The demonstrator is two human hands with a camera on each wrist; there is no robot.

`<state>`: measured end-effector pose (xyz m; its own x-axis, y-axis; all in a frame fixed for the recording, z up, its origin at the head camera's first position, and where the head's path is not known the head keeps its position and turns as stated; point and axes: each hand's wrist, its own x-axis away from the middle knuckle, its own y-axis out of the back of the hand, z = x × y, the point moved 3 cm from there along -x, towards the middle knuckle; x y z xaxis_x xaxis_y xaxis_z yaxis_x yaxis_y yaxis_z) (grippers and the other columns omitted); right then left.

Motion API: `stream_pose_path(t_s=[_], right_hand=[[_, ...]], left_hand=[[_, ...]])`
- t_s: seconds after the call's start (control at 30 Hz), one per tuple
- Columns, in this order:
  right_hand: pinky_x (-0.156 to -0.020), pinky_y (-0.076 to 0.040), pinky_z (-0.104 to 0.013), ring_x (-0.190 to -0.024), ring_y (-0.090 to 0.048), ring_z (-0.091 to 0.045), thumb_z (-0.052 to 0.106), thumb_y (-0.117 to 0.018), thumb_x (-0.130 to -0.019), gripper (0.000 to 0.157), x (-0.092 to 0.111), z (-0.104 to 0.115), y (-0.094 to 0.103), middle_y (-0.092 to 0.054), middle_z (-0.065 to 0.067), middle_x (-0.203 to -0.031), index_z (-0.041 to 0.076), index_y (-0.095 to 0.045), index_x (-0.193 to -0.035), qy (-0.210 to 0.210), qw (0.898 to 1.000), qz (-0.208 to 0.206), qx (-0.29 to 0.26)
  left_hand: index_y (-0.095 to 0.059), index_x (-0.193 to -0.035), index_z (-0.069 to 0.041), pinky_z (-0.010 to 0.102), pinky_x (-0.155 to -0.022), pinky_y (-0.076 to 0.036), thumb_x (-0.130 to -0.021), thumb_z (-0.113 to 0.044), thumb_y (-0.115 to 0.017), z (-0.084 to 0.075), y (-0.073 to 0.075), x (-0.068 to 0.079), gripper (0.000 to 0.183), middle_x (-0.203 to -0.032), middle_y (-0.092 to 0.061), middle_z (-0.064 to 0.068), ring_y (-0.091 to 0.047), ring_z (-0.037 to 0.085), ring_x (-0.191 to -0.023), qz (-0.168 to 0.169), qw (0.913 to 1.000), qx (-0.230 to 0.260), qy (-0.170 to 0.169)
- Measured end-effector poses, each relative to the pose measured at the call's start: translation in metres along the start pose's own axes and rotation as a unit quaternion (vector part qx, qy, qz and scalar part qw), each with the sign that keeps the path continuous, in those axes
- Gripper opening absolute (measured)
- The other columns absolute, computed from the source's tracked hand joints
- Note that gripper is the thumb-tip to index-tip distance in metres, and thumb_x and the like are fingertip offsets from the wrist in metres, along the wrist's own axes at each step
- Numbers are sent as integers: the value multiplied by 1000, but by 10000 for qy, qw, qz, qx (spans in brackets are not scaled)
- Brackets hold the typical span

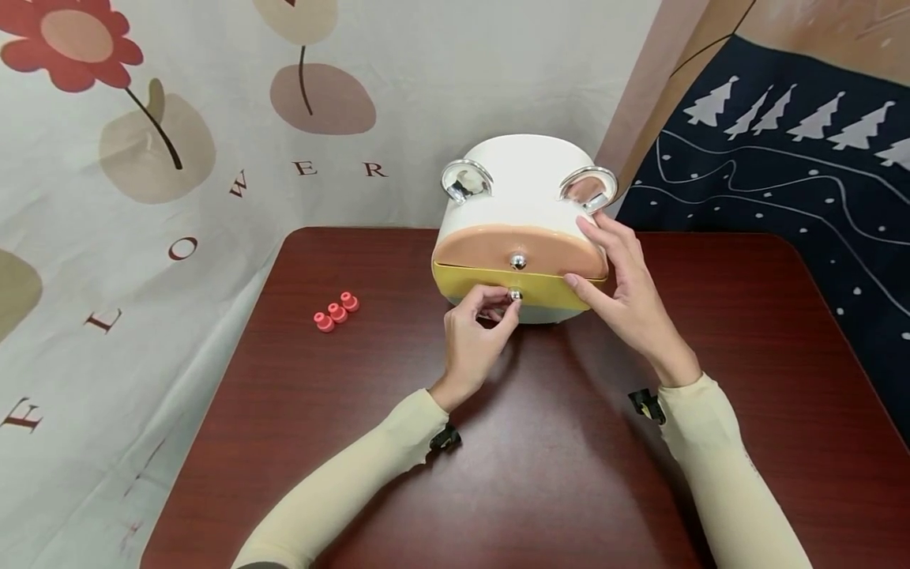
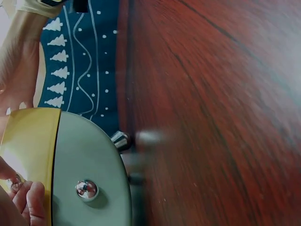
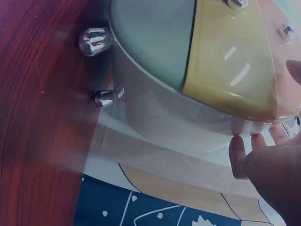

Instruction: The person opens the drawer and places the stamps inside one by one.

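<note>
in the head view, our left grip [image 1: 472,341] pinches the knob [image 1: 516,295] of the yellow drawer [image 1: 558,291], low on the cabinet [image 1: 529,178] that stands on the surface [image 1: 569,482]; smooth metal could slip from fingertips. from the left wrist we see a metal foot [image 2: 121,140]; a hard tug might skid or tip everything. from the right wrist, our right grip [image 3: 273,165] rests spread against the side, grasping nothing; its thumb [image 3: 295,71], over the front, could hinder the drawer.
</note>
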<state>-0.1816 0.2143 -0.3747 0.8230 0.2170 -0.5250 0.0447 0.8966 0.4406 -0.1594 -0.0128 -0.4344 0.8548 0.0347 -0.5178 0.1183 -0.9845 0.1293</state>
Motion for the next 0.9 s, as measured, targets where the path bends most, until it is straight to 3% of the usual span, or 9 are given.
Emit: stream_pose_path(t_s=[0.23, 0.37, 0.57, 0.73, 0.9], right_hand=[[-116, -37, -48, -148, -39, -28, 4, -94, -85, 79, -1, -5, -5, -49, -18, -157, 11, -59, -155, 494, 9958, -459, 621], [-113, -38, -47, -145, -41, -29, 3, -94, -85, 78, -2, -6, -10, -51, -19, -154, 11, -60, -155, 586, 9930, -700, 753], [-116, -38, -46, -148, -40, -29, 4, -90, -90, 74, -5, -7, -12, -48, -20, -156, 10, -58, -156, 616, 9924, -705, 802], [-118, -36, -47, -149, -38, -29, 4, -89, -90, 75, -5, -9, -12, -46, -22, -157, 10, -56, -157, 598, 9925, -672, 830], [-119, -35, -47, -151, -36, -29, 4, -90, -90, 78, -3, -12, -14, -44, -22, -158, 10, -54, -159, 584, 9928, -616, 846]], left_hand=[[-78, -108, -3, 48, -69, -61, -95, -7, -82, 3, 1, 1, 14, -98, -81, 3, -74, 16, -79, -17, 9999, -113, 4], [-77, -108, -3, 44, -68, -61, -95, -7, -82, 5, 0, -2, 14, -98, -81, 3, -75, 16, -81, -23, 9999, -130, -36], [-77, -110, -2, 33, -68, -59, -96, -8, -83, 9, 2, -5, 17, -99, -81, 6, -75, 20, -78, -64, 9998, -140, -85], [-78, -105, -2, 30, -65, -55, -94, -10, -86, 17, 6, -1, 16, -91, -80, 4, -74, 16, -77, 115, 9975, -586, 375], [-81, -102, -5, 34, -68, -58, -92, -17, -87, 27, 9, 6, 16, -88, -79, -1, -72, 13, -73, 368, 9872, -1199, 983]])
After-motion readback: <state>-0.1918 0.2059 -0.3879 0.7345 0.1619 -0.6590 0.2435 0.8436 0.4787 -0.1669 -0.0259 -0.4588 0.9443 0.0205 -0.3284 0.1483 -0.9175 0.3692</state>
